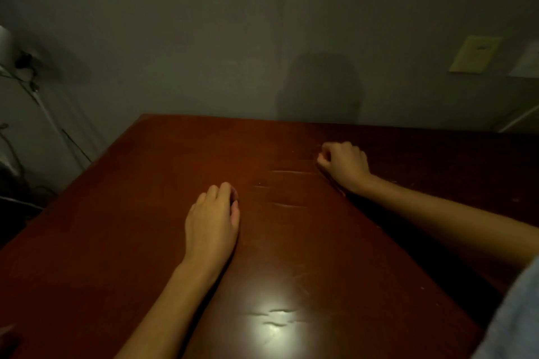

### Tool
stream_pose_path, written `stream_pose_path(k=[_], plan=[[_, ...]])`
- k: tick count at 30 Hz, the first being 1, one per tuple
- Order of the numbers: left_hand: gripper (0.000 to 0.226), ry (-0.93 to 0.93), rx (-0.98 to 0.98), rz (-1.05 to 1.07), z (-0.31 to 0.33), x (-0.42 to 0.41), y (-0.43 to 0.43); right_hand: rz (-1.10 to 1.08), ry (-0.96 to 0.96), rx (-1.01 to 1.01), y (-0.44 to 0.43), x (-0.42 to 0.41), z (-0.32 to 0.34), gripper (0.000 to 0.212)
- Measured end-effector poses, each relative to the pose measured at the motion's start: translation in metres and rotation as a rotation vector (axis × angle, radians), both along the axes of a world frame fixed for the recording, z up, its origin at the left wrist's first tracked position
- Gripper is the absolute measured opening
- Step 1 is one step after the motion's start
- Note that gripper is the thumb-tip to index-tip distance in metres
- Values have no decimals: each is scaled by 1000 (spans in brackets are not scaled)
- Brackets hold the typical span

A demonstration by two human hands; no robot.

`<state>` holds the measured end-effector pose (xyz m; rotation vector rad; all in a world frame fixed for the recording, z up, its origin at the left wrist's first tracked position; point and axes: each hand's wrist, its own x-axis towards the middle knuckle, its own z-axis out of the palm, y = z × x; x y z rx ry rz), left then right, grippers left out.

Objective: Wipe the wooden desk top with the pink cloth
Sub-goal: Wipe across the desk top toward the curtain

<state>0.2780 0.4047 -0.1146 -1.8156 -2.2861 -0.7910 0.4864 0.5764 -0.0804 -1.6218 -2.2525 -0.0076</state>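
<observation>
The wooden desk top [291, 242] is dark reddish brown and fills the lower half of the head view, with a bright glare spot near its front. My left hand [213, 221] rests palm down on the middle of the desk, fingers loosely bent, nothing seen under it. My right hand [344, 165] sits farther back and to the right, fingers curled into a loose fist with the thumb against the forefinger, its side touching the wood. No pink cloth is in view.
A grey wall [262, 38] stands just behind the desk's far edge. Cables [38, 96] hang by the desk's left side. A yellowish paper [475, 54] is stuck on the wall at the right. Shallow scratches [285, 204] mark the wood between my hands.
</observation>
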Motion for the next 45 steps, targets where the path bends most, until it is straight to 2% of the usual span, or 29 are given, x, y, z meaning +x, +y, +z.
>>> stream_pose_path(k=[3,6,11,15,20,24,29,34,38,39,41,43,45], plan=[[7,-2,-4,-2,-1,1,0,-38,21,22,-6,-19,-1,20],[7,1,-9,-5,0,3,1,138,24,27,-35,-29,-10,17],[8,-5,-16,20,-1,-1,0,41,30,34,-15,-57,4,21],[7,-24,-14,16,-3,1,-4,229,43,23,-39,-63,-10,20],[6,-14,-3,12,-4,-3,-1,54,65,20,-13,-73,3,21],[5,-5,4,0,-4,1,1,234,25,4,-35,-66,-5,17],[8,-45,2,-15,1,5,4,90,39,52,-3,-63,2,21],[6,-250,62,-42,17,-3,-7,219,28,19,-11,-46,-12,20],[6,-212,135,-9,37,-21,-23,121,166,-32,-14,-18,5,20],[6,-205,118,7,37,-25,-26,207,174,-5,-32,-20,8,21],[7,-200,69,58,34,-32,-30,517,123,45,-90,-37,10,22],[7,-187,28,114,29,-35,-33,806,54,31,-153,-59,6,20],[7,-184,7,164,25,-39,-40,1007,29,-35,-194,-82,0,18]])
